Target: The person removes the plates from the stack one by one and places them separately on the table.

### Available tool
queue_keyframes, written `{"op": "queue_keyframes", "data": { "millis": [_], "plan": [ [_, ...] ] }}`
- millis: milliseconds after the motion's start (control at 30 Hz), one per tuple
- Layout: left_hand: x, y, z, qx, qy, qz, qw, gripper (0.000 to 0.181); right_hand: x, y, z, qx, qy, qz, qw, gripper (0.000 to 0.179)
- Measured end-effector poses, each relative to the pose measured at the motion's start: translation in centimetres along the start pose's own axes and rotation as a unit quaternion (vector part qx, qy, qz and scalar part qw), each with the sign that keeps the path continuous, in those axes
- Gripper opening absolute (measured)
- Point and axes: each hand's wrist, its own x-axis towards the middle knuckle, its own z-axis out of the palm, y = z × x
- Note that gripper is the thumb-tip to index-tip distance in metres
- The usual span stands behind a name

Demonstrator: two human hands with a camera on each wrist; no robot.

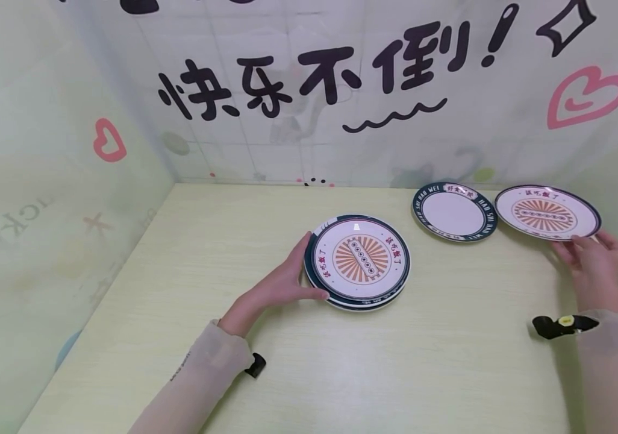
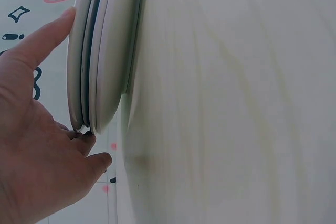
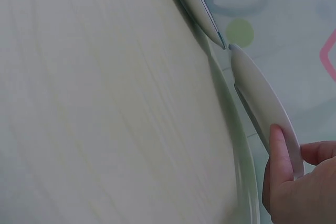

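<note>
Left of the table's middle is a stack of plates (image 1: 363, 259), a white one with an orange sunburst print on top of dark green rims. My left hand (image 1: 279, 280) holds the stack by its left edge, thumb at the near rim and fingers around the far side. In the left wrist view, the layered rims of the stacked plates (image 2: 97, 51) show edge-on beside my palm. At the far right my right hand (image 1: 593, 262) pinches the near rim of another sunburst plate (image 1: 544, 211), which is raised and tilted, with thumb above and fingers underneath.
A green-rimmed plate (image 1: 454, 212) lies at the back of the pale table (image 1: 396, 367), just left of the raised plate. Behind the table stands a printed backdrop (image 1: 309, 120) with black characters; side sheets hang at left and right.
</note>
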Motion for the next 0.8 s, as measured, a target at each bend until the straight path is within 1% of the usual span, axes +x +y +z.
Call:
{"op": "queue_keyframes", "data": {
  "millis": [133,233,400,533,667,800],
  "plan": [
    [0.0,0.0,0.0,0.001,0.001,0.002,1.0000,0.129,0.3,0.1,-0.1,0.011,0.007,-0.001,0.9999,0.063],
    [0.0,0.1,0.0,-0.001,0.001,0.006,1.0000,0.128,0.5,0.1,0.0,0.008,0.012,-0.002,0.9999,0.062],
    [0.0,0.1,0.0,-0.001,-0.001,-0.002,1.0000,0.129,0.7,0.1,-0.1,-0.023,0.015,0.000,0.9996,0.060],
    [0.0,0.2,0.0,0.002,-0.001,-0.001,1.0000,0.129,0.9,0.0,-0.3,-0.047,0.020,0.009,0.9986,0.060],
    [-0.1,0.2,0.0,0.000,-0.001,0.000,1.0000,0.128,1.2,-0.2,-0.5,-0.050,0.008,0.028,0.9983,0.060],
    [-0.1,0.2,0.0,-0.003,0.000,0.002,1.0000,0.128,1.8,-0.5,-1.0,-0.045,-0.026,0.047,0.9975,0.054]
  ]
}}
